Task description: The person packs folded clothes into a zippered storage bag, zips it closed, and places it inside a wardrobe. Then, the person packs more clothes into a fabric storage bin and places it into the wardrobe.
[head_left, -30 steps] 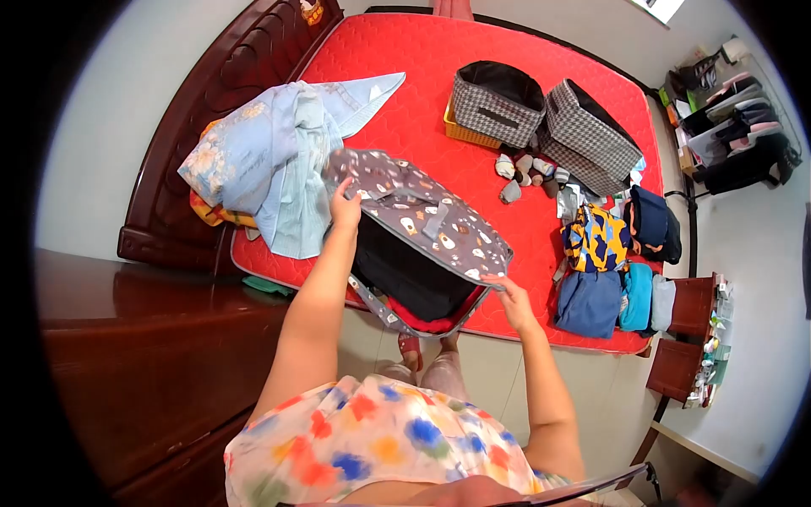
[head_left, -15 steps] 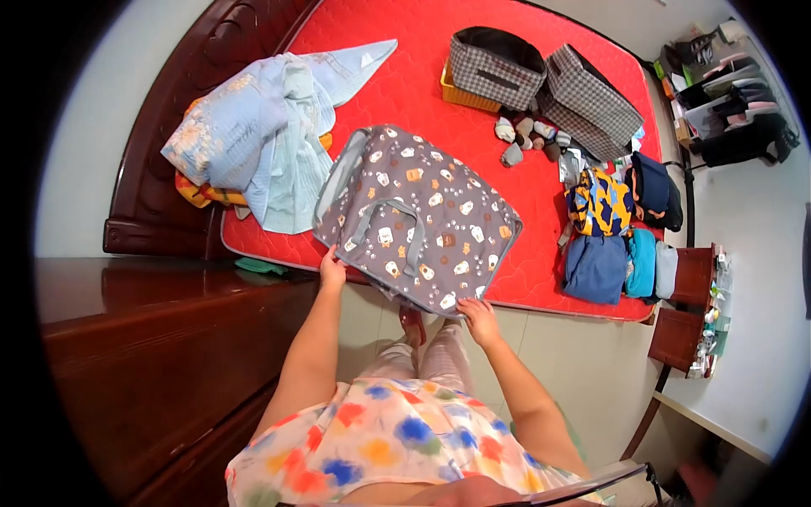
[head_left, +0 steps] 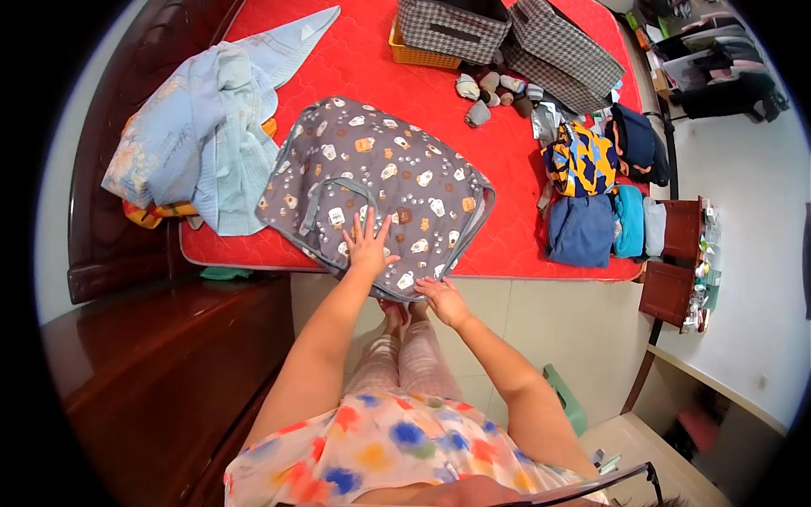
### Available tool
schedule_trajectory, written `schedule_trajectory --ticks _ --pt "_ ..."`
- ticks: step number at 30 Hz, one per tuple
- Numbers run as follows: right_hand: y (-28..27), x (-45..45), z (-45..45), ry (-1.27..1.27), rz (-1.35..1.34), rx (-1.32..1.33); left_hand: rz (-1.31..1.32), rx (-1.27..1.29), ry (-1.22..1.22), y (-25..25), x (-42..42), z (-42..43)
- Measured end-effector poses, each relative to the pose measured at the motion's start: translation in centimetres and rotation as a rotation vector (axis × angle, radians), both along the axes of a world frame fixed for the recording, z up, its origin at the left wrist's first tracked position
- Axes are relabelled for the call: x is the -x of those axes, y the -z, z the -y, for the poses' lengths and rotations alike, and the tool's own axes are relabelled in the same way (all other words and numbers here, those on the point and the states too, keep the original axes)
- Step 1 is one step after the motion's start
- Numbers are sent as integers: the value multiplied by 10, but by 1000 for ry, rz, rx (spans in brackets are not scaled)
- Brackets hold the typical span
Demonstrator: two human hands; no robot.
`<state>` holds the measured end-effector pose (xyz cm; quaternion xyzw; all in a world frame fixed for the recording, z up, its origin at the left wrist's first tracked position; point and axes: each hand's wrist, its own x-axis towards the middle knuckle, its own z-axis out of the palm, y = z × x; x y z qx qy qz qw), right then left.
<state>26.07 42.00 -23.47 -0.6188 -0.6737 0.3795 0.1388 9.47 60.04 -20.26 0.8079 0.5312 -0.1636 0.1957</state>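
Observation:
A grey fabric storage bag (head_left: 405, 182) printed with small cartoon animals lies on the bed, its near corner jutting past the mattress edge. It has grey piping and a grey strap handle (head_left: 314, 207) on its top. My left hand (head_left: 367, 250) rests flat on the bag's near part, fingers spread, just right of the handle. At the near right corner, my right hand (head_left: 444, 301) touches the piped edge with its fingers stretched out over the fabric. The bag's underside is hidden.
Light blue bedding (head_left: 182, 127) is heaped at the left of the red mattress (head_left: 338, 63). Houndstooth boxes (head_left: 456, 29), rolled socks (head_left: 477, 113) and folded clothes (head_left: 580, 230) sit at the back and right. A dark wooden cabinet (head_left: 169, 363) stands at the near left.
My left hand has let go of the bag's near left edge and now lies flat on top. The bag has turned and sits flatter. My right hand stays at its corner, fingers more spread.

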Motion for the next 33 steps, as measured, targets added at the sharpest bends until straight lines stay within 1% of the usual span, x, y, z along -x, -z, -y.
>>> schedule_trajectory --ticks 3,4,6,8,11,12,15,17,19,20,23,25,26,27,29,30,33 --pt "0 -15 -12 -86 -48 75 -67 18 -9 15 -1 2" --pt "2 -24 -20 14 -189 86 -57 17 -6 14 1 3" --pt "9 -36 -39 312 -88 -88 -65 13 -12 9 12 1" --pt "11 -50 -54 688 48 -41 -65 -10 -23 1 15 2" --pt "32 -61 -71 791 63 -54 -73 -21 -42 3 10 1" --pt "33 -62 -74 840 -59 10 -77 -15 -42 3 7 1" --pt "38 -68 -82 754 -167 395 -88 -8 -32 3 4 5" --pt "56 -60 -76 736 -117 430 -84 -20 -13 4 6 6" --pt "46 -43 -86 725 -119 480 -94 -26 -14 -1 14 6" --pt "38 -44 -84 691 -37 429 -99 -29 -15 -3 16 6" --pt "66 -28 -76 869 -68 267 -105 -32 -14 -8 19 9" --pt "61 -27 -74 982 -131 259 -67 2 -9 -16 13 9" --pt "59 -25 -73 1038 -164 257 -36 -78 5 -25 11 13" --pt "51 -30 -72 1085 -158 266 87 -92 -24 -14 16 11" --pt "60 -32 -65 1028 -69 212 333 -122 -79 16 38 4" --pt "69 -30 -70 1023 -70 211 412 -204 -212 2 45 -14" --pt "78 -21 -52 1031 -22 255 465 -446 -331 12 102 -68"
